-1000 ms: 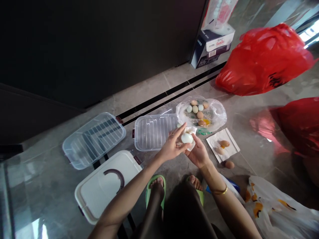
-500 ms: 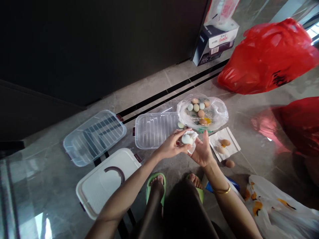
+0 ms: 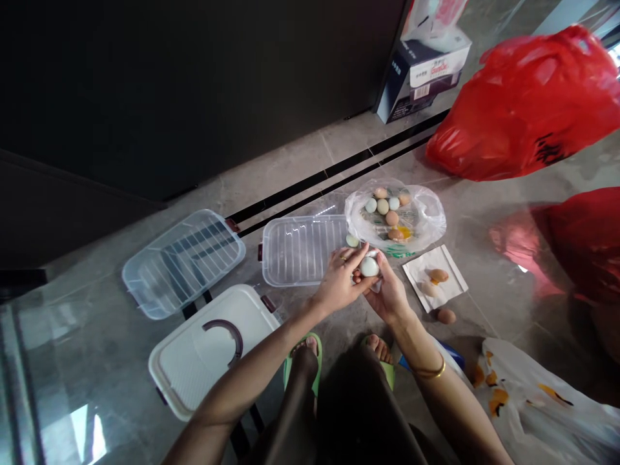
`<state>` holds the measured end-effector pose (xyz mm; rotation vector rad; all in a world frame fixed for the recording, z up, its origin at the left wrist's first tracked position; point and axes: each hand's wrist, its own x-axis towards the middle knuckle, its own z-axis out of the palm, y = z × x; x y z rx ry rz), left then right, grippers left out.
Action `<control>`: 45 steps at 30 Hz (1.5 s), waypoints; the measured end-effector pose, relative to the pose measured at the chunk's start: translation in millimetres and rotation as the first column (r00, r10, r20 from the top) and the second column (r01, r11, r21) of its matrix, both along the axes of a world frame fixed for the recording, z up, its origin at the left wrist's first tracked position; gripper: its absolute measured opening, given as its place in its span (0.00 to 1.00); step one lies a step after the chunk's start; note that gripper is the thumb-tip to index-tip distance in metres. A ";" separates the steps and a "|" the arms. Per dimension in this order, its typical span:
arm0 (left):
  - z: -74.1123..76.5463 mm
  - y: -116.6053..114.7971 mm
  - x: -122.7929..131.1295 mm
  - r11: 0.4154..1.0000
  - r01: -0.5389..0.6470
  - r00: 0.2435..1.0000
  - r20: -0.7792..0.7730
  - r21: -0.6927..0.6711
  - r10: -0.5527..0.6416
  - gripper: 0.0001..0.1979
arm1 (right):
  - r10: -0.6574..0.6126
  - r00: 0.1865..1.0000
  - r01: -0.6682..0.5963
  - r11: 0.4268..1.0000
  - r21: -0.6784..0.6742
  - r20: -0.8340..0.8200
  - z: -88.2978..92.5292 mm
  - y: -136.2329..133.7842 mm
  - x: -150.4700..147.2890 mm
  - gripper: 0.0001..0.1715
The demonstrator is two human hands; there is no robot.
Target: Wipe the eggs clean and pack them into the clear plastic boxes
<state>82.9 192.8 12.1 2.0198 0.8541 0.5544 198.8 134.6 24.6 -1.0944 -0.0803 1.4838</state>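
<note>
Both hands meet above the floor around a pale blue-white egg [image 3: 369,267]. My left hand [image 3: 340,283] pinches the egg from the left with curled fingers. My right hand [image 3: 387,296] cups it from below with a scrap of white tissue. Just behind the hands lies a clear ribbed plastic tray [image 3: 295,252] with one pale egg [image 3: 352,241] at its right edge. A clear plastic bag [image 3: 426,216] beyond holds several brown and pale eggs.
A second clear tray [image 3: 181,261] and a white lid with a handle [image 3: 208,349] lie to the left. A white napkin [image 3: 453,271] carries two brown eggs, with another egg [image 3: 446,316] on the floor. Red bags [image 3: 527,103], a carton [image 3: 421,68] and a dark cabinet stand behind.
My left hand's fingers have curled in and closed on the egg. Both hands with the egg have shifted slightly right and further away; the tissue is now mostly hidden under the egg.
</note>
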 end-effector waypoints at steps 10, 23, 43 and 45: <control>2.9 -10.2 5.4 0.969 -0.118 0.990 -0.047 0.218 0.131 0.33 | -0.213 0.956 0.206 0.977 0.056 0.201 -9.6 2.6 -5.4 0.14; 3.4 -19.5 5.2 0.950 -0.218 0.966 0.189 0.222 0.177 0.20 | -0.363 0.912 0.358 0.932 0.060 0.192 6.4 6.6 -24.3 0.16; 14.6 -6.4 -2.3 0.973 -0.232 0.933 0.282 -0.008 0.225 0.36 | -0.216 0.946 0.207 0.976 0.066 0.242 8.1 2.2 -12.4 0.17; 15.1 -2.8 -6.1 0.987 -0.160 0.948 0.281 0.011 0.151 0.38 | -0.219 0.944 0.213 0.976 0.050 0.246 7.7 1.8 -7.5 0.20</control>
